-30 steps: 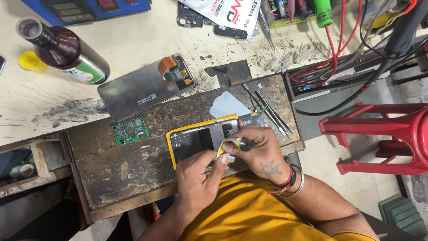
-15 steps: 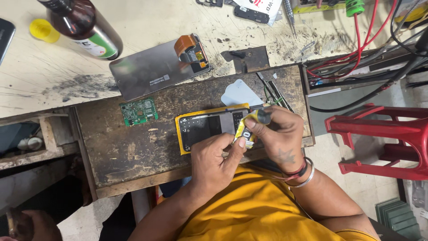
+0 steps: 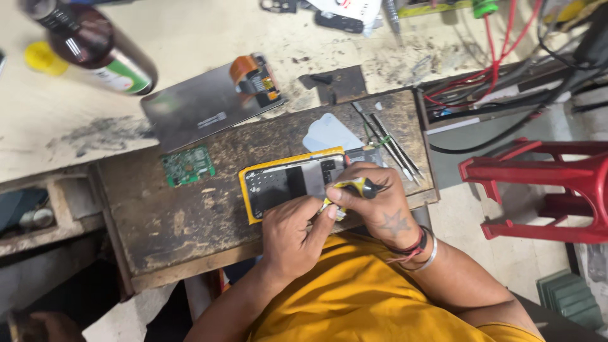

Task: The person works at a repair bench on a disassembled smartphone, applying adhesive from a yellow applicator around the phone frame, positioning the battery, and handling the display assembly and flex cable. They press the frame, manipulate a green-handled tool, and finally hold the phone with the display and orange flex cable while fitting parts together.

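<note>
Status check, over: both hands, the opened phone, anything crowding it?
Right hand grips yellow-handled tool. Left hand steadies opened phone. Tweezers lie beside, apart.

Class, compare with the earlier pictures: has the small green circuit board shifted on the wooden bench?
No. The green circuit board keeps its spot near the wooden bench's back-left corner; only the camera moved.

Yellow-rimmed opened phone (image 3: 288, 183) with dark grey insides, yellow-and-black screwdriver (image 3: 353, 188), small green circuit board (image 3: 187, 165), silver-grey display panel (image 3: 201, 107) with orange flex cable, brown bottle (image 3: 95, 45) with green-white label, red plastic stool (image 3: 544, 183), yellow shirt (image 3: 373, 297), scuffed brown board (image 3: 209, 215)
</note>
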